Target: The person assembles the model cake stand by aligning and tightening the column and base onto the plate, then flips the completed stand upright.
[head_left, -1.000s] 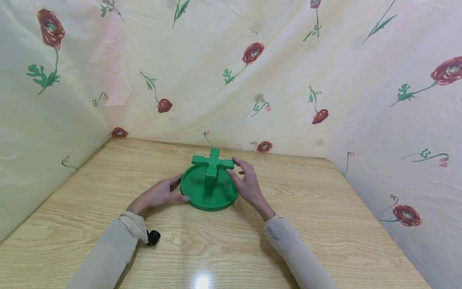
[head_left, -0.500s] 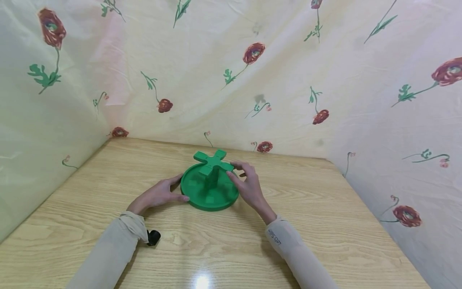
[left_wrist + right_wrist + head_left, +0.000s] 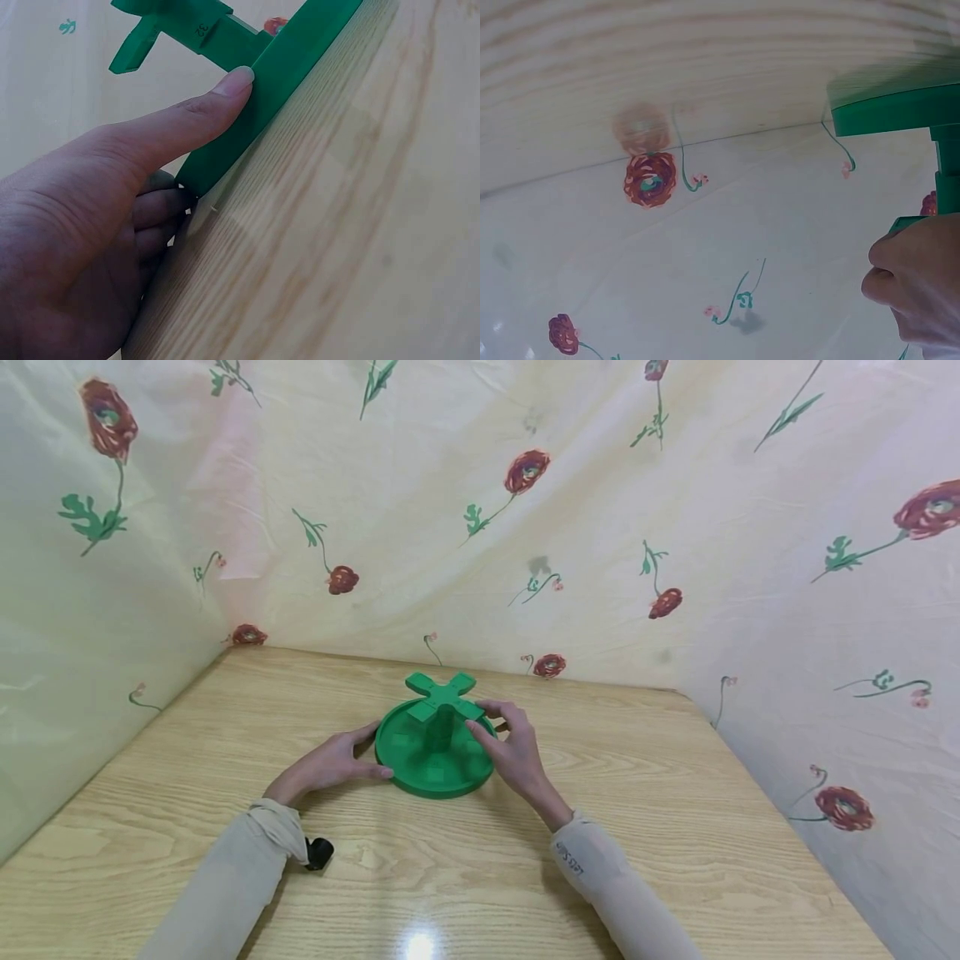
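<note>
A round green base (image 3: 435, 787) with a raised rim stands on the table. Out of its middle rises a green post (image 3: 191, 26), marked 32 in the left wrist view. A green four-armed cross top (image 3: 442, 694) sits level on that post. My left hand (image 3: 333, 760) grips the base's left rim, thumb in front and fingers around the back. My right hand (image 3: 513, 750) pinches the tip of the cross's near right arm between thumb and fingers. In the right wrist view only part of the right hand (image 3: 922, 277) shows, with its fingers curled at the cross.
The wooden table (image 3: 637, 827) runs back to a flower-printed cloth (image 3: 420, 510), which encloses it behind and at both sides. A small black object (image 3: 318, 853) sits at my left sleeve's cuff.
The cross top has turned clockwise, seen from above. My right hand has followed its arm slightly toward me. The left hand and the base have stayed in place.
</note>
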The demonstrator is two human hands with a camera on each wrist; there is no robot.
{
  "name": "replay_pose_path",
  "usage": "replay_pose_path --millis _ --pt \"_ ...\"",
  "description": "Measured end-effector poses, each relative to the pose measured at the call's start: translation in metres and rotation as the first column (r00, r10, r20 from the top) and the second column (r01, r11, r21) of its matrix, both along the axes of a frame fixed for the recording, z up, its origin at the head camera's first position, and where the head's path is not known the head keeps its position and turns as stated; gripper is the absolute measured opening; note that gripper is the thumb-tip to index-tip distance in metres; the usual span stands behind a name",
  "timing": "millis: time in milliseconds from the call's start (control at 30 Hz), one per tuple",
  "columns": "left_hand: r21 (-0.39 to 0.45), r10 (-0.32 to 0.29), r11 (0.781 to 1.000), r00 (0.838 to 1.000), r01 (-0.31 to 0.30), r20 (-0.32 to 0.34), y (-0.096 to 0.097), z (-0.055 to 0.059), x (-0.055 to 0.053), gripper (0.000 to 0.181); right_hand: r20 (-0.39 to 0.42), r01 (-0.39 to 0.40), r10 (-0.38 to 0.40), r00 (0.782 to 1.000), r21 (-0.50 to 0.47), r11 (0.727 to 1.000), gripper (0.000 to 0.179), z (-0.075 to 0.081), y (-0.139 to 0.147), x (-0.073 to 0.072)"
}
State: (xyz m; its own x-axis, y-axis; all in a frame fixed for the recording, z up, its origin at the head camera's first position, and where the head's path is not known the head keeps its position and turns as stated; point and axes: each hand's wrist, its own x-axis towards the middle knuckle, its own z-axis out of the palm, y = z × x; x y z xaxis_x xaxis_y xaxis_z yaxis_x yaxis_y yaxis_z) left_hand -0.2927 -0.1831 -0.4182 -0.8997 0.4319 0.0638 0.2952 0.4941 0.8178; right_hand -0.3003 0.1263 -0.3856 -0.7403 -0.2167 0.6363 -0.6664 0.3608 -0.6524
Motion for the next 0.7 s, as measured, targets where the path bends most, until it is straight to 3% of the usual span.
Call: replay_pose_path --millis 400,533,700 --pt "0.0 0.004 1.0 1.0 -0.004 -0.007 -0.001 -0.001 0.0 0.104 -0.04 -0.002 0.0 0.999 -0.046 0.999 0.033 -0.002 -0.004 0.001" --pt "0.0 0.004 1.0 1.0 -0.004 -0.011 -0.001 -0.001 0.001 0.104 -0.045 0.012 -0.013 0.999 -0.025 1.0 0.03 0.013 -0.009 0.016" --pt "0.002 0.002 1.0 1.0 -0.002 -0.008 -0.001 -0.001 0.001 0.105 -0.014 0.002 -0.002 1.0 0.005 1.0 0.032 0.009 -0.003 0.012"
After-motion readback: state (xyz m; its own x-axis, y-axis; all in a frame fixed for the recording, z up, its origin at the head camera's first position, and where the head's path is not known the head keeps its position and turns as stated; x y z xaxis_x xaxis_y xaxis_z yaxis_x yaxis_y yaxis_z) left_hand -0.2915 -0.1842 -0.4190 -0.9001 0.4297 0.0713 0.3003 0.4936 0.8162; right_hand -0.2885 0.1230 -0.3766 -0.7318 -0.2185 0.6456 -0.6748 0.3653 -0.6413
